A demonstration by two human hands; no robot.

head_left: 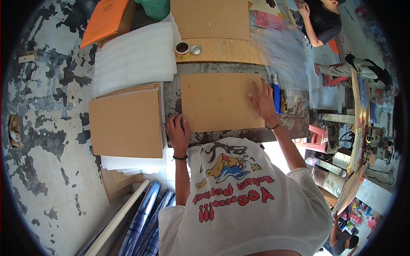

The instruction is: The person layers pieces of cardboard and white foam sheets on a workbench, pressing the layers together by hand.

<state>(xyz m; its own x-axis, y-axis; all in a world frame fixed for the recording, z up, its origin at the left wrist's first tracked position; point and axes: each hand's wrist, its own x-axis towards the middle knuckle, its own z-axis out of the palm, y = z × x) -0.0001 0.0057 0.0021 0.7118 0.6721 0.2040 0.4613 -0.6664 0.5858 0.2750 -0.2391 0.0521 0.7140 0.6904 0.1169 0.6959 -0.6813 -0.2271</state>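
Note:
A brown sheet of board (222, 102) lies flat on the dark, worn worktable in front of me. My right hand (263, 102) rests on its right side with the fingers spread. At the sheet's near left corner is my left hand (177, 130), its fingers bent. Something dark shows between its fingers and thumb, too small to make out. Just right of the sheet lie a blue-handled tool (276, 98) and a tool with a brown-and-black handle (283, 102).
Left stands a stack of brown boards (126, 123), with white foam sheets (132, 55) behind it. An open tin (182, 49) and its lid (196, 50) sit on a wooden board (230, 50) at the back. Rolls (141, 217) lean lower left. Another person (320, 21) is at upper right.

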